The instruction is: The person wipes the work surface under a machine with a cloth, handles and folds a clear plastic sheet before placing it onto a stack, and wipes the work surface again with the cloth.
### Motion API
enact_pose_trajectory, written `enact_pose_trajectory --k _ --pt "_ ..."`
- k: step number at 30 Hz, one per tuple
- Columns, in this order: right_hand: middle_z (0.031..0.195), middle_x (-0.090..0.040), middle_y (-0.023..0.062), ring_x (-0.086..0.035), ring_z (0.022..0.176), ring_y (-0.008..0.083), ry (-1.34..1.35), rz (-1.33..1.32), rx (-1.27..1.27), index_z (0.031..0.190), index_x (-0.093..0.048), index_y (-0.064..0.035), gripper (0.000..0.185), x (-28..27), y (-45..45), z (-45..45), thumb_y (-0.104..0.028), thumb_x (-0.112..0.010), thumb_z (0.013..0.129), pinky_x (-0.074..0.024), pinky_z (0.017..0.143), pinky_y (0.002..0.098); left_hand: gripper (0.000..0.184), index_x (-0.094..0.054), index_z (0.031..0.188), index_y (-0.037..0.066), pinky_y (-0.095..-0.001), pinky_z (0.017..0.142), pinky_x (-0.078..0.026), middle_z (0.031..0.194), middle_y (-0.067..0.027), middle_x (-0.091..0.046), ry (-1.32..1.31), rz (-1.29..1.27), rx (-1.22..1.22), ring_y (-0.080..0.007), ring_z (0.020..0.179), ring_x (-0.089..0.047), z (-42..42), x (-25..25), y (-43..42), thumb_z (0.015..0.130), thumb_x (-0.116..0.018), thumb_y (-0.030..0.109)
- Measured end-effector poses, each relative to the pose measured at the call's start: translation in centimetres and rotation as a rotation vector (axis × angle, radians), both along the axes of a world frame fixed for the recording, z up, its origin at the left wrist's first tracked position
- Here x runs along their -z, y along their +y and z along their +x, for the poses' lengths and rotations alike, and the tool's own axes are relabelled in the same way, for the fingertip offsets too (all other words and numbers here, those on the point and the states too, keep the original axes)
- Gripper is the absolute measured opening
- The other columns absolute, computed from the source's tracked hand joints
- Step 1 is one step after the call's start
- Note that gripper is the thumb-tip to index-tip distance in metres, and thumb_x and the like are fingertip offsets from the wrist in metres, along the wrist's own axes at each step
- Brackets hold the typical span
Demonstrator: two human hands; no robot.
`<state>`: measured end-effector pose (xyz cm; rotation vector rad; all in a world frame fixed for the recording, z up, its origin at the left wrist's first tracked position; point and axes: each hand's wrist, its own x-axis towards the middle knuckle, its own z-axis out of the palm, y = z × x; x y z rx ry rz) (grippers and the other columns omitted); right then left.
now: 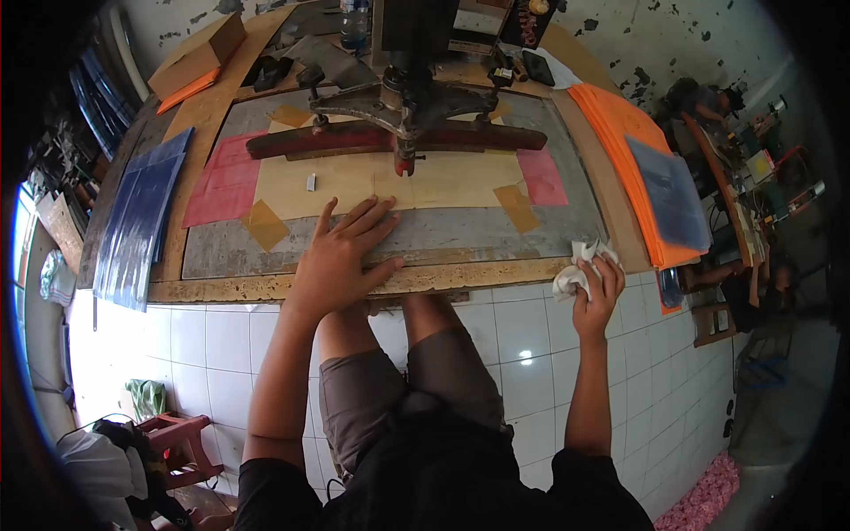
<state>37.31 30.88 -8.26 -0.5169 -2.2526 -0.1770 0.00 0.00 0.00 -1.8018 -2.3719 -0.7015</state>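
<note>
My left hand (348, 252) lies with fingers spread on the near part of the grey metal plate (416, 239), its fingertips at the edge of a yellowish sheet (345, 181). In my right hand (598, 292) is a crumpled white cloth (575, 276), held at the table's front right edge. Pink pieces (221, 181) flank the sheet, and brown tape strips (516, 208) cross its near edge. A small white piece (311, 182) rests on the sheet. Above the plate's far part stands a press with a long reddish bar (336, 142).
Blue-tinted clear plastic sheets (142, 212) lie at the left table edge. On the right is a stack of orange sheets (620, 133) topped by clear plastic (666, 190). A cardboard box (197, 57) and a water bottle (354, 25) stand at the back. Another person (708, 106) is at the far right.
</note>
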Motion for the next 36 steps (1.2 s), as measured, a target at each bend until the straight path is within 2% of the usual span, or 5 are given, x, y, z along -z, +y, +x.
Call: enact_pose_trajectory --k 8,15,21,28,36 --pt "0.155 -0.059 0.0008 -0.048 0.150 0.0312 -0.272 -0.141 -0.381 0.148 -0.068 -0.0279 0.065 -4.3 -16.9 -14.1 -0.024 -0.082 0.085 -0.0358 0.123 0.0562 0.061 -0.065 0.152 0.017 -0.0586 0.134 -0.021 0.166 -0.0028 -0.054 0.000 -0.002 -0.007 -0.0265 0.158 -0.044 0.5 -0.3 -0.1 0.098 -0.074 0.043" --pt "0.146 -0.067 0.0043 -0.052 0.144 0.0325 0.022 -0.021 -0.270 0.131 -0.079 -0.0204 0.041 0.0 -5.1 -7.5 -0.046 -0.072 0.099 -0.0358 0.119 0.0564 0.061 -0.065 0.152 0.017 -0.0588 0.133 -0.022 0.166 -0.0029 -0.054 0.007 0.005 0.002 -0.0270 0.157 -0.045 0.3 -0.3 -0.1 0.098 -0.074 0.043" --pt "0.138 -0.070 0.0052 -0.058 0.137 0.0326 0.037 -0.156 0.079 0.125 -0.079 -0.0092 0.033 -3.0 -1.9 -4.1 -0.025 -0.077 0.097 -0.0387 0.115 0.0516 0.060 -0.066 0.150 0.016 -0.0592 0.133 -0.024 0.165 -0.0033 -0.054 0.007 0.019 -0.002 -0.0275 0.156 -0.046 0.4 -0.3 -0.1 0.098 -0.073 0.046" --pt "0.151 -0.059 0.0029 -0.050 0.147 0.0313 -0.256 -0.183 -0.531 0.141 -0.070 -0.0226 0.056 -4.5 -19.5 -16.7 -0.024 -0.080 0.087 -0.0359 0.125 0.0579 0.051 -0.069 0.147 0.013 -0.0593 0.131 -0.024 0.164 -0.0047 -0.056 -0.057 0.036 0.000 -0.0279 0.155 -0.047 0.2 0.3 0.0 0.109 -0.059 0.045" --pt "0.144 -0.067 0.0053 -0.058 0.136 0.0324 -0.117 -0.287 -0.453 0.126 -0.077 -0.0141 0.047 -6.7 -10.2 -13.7 -0.013 -0.082 0.079 -0.0445 0.112 0.0533 0.051 -0.069 0.146 0.014 -0.0588 0.132 -0.024 0.164 -0.0034 -0.056 -0.002 0.024 -0.011 -0.0253 0.155 -0.047 0.1 0.1 0.0 0.108 -0.060 0.046"
